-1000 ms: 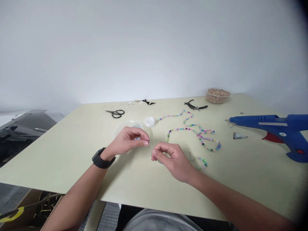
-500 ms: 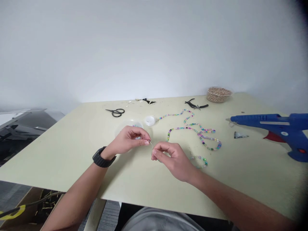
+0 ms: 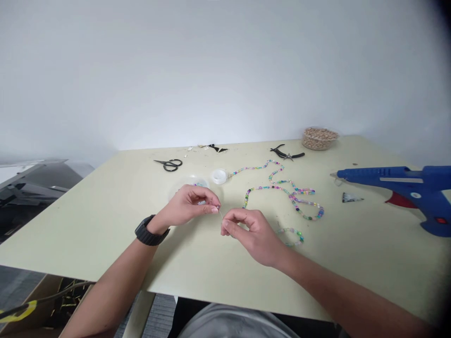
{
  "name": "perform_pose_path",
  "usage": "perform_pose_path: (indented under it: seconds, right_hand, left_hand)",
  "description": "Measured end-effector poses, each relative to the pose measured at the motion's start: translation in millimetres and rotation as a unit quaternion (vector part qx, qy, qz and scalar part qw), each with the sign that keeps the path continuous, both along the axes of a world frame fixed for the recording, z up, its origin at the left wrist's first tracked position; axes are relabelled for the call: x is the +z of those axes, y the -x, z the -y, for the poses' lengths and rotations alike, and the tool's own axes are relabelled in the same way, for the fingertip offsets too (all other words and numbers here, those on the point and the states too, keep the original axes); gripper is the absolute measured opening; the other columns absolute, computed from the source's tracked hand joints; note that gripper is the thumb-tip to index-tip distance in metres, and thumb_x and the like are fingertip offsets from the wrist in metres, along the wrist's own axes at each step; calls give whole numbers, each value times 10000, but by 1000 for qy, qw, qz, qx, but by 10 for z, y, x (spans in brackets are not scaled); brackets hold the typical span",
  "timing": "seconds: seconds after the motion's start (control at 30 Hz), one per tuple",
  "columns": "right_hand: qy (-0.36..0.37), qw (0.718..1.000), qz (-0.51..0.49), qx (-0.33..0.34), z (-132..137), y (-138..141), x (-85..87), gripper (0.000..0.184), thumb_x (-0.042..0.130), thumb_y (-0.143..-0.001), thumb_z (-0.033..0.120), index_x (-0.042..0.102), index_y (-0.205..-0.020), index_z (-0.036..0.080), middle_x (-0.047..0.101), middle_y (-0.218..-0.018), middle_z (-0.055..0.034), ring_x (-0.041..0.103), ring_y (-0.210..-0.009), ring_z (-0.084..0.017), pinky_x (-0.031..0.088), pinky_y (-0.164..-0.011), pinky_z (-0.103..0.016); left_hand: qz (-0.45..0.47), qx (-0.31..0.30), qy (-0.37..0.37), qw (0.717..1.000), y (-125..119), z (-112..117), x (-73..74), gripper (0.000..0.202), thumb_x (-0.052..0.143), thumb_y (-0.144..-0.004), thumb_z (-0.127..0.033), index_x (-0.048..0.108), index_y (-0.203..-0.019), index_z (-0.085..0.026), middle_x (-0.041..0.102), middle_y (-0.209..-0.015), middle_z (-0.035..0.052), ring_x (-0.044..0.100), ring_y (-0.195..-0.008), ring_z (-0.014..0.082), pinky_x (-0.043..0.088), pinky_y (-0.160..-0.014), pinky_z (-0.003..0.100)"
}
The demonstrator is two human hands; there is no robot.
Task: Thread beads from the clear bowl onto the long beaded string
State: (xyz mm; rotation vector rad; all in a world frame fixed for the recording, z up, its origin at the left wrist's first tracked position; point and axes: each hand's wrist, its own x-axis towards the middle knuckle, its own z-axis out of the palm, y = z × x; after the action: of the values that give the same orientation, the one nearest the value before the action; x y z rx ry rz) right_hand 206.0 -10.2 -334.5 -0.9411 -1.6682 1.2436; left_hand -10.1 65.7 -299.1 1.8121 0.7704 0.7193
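Observation:
My left hand, with a black watch on the wrist, pinches a tiny bead at its fingertips. My right hand is closed in a pinch on a thin needle or thread end that points up at the left fingertips. A long string of coloured beads winds over the pale green table to the right of my hands, and its near end curls by my right wrist. A clear dish of beads lies just behind my left hand.
A white thread spool sits behind the hands. Black scissors lie far left, black pliers and a tub of pale beads far right. A blue glue gun lies at the right edge.
Both hands stay almost in place; the fingertips have drawn a little closer around the needle tip.

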Motion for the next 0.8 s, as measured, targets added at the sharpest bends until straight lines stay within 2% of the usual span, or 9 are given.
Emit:
perform_pose_path:
  seconds: [0.8]
  right_hand:
    - [21, 1000, -12, 6, -7, 7, -3, 258, 565, -971, 295, 669, -766, 175, 662, -765, -22, 611, -774, -156, 474, -730, -280]
  left_hand:
    - [-45, -72, -31, 996, -41, 53, 25, 133, 813, -826, -259, 763, -886, -151, 757, -836, 44, 676, -777, 134, 521, -743, 248]
